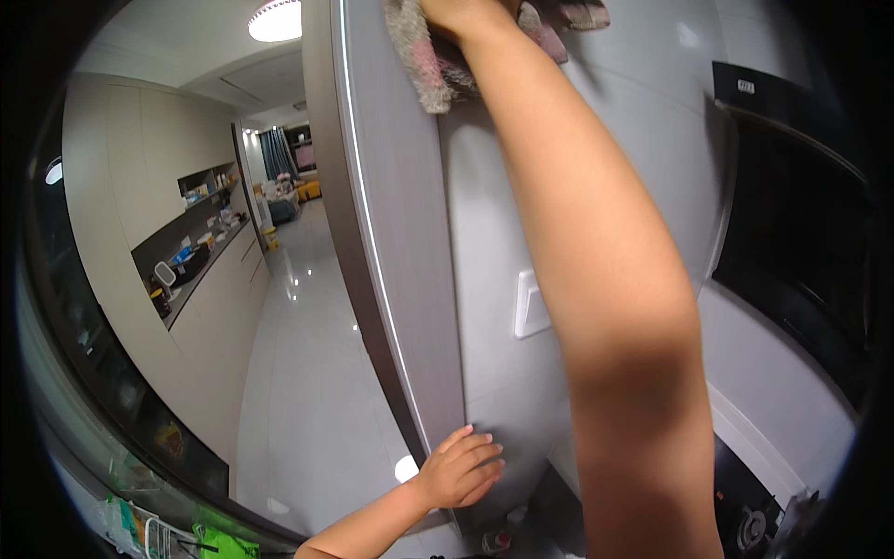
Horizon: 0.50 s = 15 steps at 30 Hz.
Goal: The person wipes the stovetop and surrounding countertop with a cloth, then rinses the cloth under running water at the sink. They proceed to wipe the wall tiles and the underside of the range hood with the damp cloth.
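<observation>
High up, my right arm reaches to the top edge of the picture, and my right hand (pixel 458 15) is on a fluffy grey and pink cleaning cloth (pixel 424 61). The cloth lies against the grey door frame (pixel 400 186) and the pale tiled wall (pixel 494 186) beside it. Most of that hand's fingers are cut off by the upper edge. Lower down, my left hand (pixel 458 470) is open, its fingers stretched toward the foot of the same frame and wall, with nothing in it. Whether its fingertips touch the wall I cannot tell.
A white wall switch (pixel 533 306) sits partly behind my right forearm. To the right are a black range hood (pixel 792 224) and a black gas hob (pixel 745 512). Leftward, a doorway opens on a hall with a long cabinet (pixel 200 326); a green bag (pixel 223 543) lies at lower left.
</observation>
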Each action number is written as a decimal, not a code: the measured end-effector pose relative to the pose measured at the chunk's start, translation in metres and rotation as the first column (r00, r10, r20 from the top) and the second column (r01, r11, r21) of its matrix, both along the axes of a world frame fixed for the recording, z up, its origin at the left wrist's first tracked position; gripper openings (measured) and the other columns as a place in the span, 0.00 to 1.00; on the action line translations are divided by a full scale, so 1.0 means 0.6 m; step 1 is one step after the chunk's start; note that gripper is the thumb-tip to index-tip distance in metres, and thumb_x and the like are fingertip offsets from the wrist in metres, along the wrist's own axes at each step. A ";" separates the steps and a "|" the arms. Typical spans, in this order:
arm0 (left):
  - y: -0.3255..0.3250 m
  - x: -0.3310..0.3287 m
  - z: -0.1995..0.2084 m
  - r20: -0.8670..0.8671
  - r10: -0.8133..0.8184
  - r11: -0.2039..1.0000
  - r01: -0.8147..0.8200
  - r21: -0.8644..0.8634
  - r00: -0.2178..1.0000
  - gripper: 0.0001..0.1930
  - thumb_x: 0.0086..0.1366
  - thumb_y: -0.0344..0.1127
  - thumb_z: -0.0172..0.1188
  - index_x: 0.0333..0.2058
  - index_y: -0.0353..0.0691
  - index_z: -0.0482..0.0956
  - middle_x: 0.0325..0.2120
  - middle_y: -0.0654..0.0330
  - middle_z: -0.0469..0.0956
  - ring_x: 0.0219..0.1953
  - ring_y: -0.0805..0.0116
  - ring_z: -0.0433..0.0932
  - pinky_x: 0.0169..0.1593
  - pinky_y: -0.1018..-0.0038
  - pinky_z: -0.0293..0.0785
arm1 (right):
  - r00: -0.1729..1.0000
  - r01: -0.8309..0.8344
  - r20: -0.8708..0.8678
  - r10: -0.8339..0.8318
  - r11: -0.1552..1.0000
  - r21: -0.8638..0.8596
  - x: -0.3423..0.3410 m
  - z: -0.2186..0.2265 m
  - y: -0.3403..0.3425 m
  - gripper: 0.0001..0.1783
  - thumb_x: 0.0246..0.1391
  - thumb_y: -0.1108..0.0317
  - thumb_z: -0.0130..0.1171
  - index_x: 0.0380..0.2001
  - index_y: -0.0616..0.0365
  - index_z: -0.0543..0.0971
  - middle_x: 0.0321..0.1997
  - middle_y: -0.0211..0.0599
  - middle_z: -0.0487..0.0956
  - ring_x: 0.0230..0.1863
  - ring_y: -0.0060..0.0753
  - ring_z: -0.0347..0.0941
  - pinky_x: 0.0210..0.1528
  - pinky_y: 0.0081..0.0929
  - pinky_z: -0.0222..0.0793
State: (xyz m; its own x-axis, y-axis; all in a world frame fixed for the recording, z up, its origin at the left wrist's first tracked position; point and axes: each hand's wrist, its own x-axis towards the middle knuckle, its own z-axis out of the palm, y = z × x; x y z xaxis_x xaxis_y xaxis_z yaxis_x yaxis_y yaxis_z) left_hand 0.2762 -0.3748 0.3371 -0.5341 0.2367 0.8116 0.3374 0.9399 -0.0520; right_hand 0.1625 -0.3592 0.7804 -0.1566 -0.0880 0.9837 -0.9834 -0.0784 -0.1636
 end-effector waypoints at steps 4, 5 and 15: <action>0.015 0.001 -0.025 0.036 -0.076 0.997 0.075 0.036 0.996 0.11 0.49 0.33 0.66 0.33 0.41 0.80 0.40 0.58 0.77 0.47 0.59 0.75 0.59 0.57 0.65 | 0.986 -0.113 -0.143 0.089 0.978 -0.176 -0.031 -0.161 -0.028 0.24 0.44 0.59 0.57 0.41 0.67 0.75 0.41 0.57 0.76 0.46 0.56 0.71 0.51 0.46 0.65; -0.005 0.040 -0.049 0.109 -0.012 0.999 0.008 0.035 0.994 0.11 0.49 0.33 0.66 0.34 0.41 0.80 0.40 0.58 0.77 0.47 0.58 0.75 0.59 0.57 0.65 | 0.959 -0.253 -0.189 0.211 0.937 -0.241 -0.043 -0.240 -0.087 0.24 0.36 0.65 0.65 0.37 0.70 0.75 0.37 0.59 0.75 0.43 0.57 0.71 0.49 0.46 0.66; 0.017 0.123 -0.213 0.447 -0.061 0.990 -0.002 0.138 0.892 0.07 0.52 0.32 0.65 0.31 0.43 0.78 0.37 0.59 0.77 0.43 0.58 0.75 0.53 0.58 0.70 | 0.744 -0.392 0.648 0.166 0.893 0.221 0.013 -1.046 0.004 0.30 0.55 0.59 0.46 0.59 0.62 0.62 0.57 0.53 0.67 0.62 0.53 0.60 0.64 0.43 0.52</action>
